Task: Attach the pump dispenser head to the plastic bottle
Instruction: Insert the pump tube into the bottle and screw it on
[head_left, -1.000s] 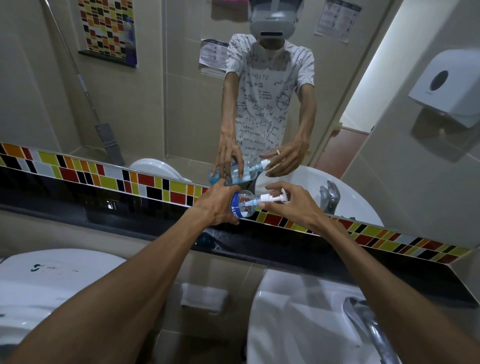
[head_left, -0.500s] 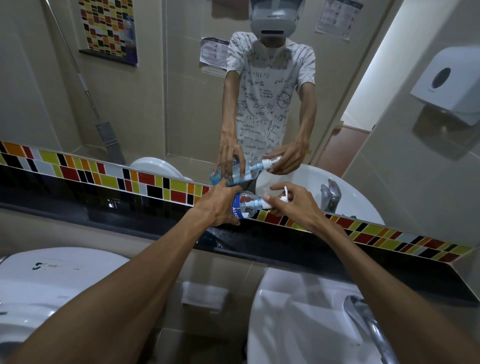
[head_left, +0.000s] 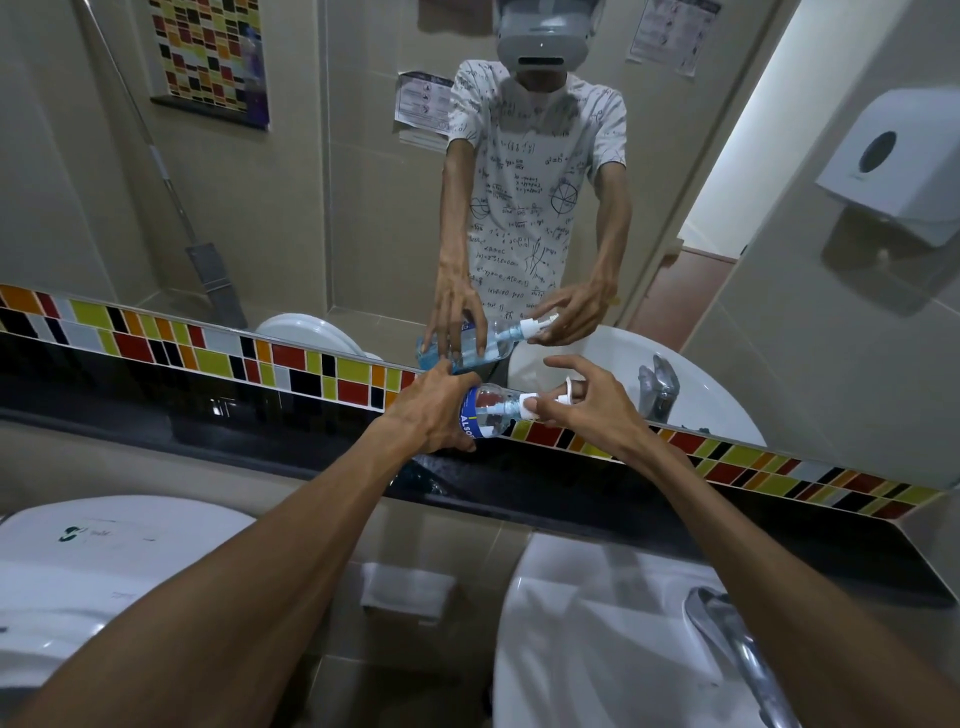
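The person is holding both arms out over the black ledge (head_left: 156, 410) below the mirror (head_left: 322, 208), and the plastic bottle (head_left: 488, 413) is lying on its side in the air between the two hands. The left hand (head_left: 434, 410) is wrapping around the bottle's body from above, fingers curling down over the far side, so most of the blue label is hidden; only a strip of it with white letters is showing just past the knuckles. The bottle's clear shoulder and neck are sticking out to the right of that hand, and a little blue liquid is pooling along the lower side.

The pump dispenser head (head_left: 543, 405) is sitting at the bottle's neck, its white collar against the mouth and its nozzle poking up between the fingers of the right hand (head_left: 592, 410). That hand is pinching the collar with thumb and fingertips, the index finger lifting loosely above. Whether the collar is fully seated on the neck, I cannot tell from here.

Both hands are hovering just in front of the strip of coloured tiles (head_left: 208, 353) that is running under the mirror, which is showing them again from the other side. Below the right forearm the white basin (head_left: 597, 649) is sitting with its chrome tap (head_left: 727, 634) near the wrist side; below the left forearm is a white toilet cistern lid (head_left: 78, 561).
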